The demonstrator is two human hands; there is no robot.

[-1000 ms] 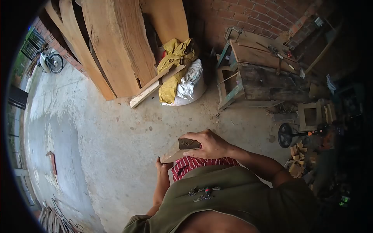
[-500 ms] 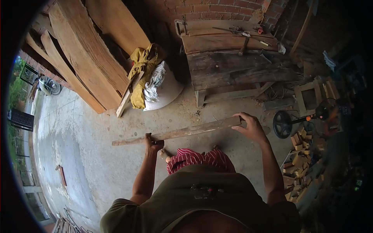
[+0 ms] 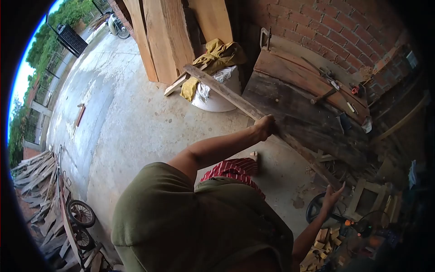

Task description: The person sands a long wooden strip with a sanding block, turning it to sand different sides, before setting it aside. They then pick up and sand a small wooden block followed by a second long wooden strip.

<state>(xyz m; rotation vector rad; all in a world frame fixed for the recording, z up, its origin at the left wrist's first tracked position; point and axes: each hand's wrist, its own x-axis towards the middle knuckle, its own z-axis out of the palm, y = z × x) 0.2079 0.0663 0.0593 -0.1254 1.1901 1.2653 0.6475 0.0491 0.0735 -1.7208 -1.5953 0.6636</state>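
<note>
A long, weathered wooden plank [image 3: 226,93] slants from the upper middle down to the lower right, in front of the workbench. My left hand [image 3: 265,127] is shut around its middle, arm stretched out. My right hand [image 3: 333,196] is just under the plank's lower end with the fingers spread; whether it touches the wood I cannot tell. My green shirt and a red striped garment fill the lower centre.
A dark workbench [image 3: 294,104] with hand tools stands against the brick wall. Big wood slabs [image 3: 163,36] lean at the top, beside a white sack with yellow cloth [image 3: 213,86]. A floor fan [image 3: 317,208], offcuts [image 3: 324,240] and cart wheels [image 3: 81,213] lie low.
The plank has swung from lying level in front of me to a steep slant toward the bench. My left hand has slid up to its middle, and my right hand has loosened at the lower end.
</note>
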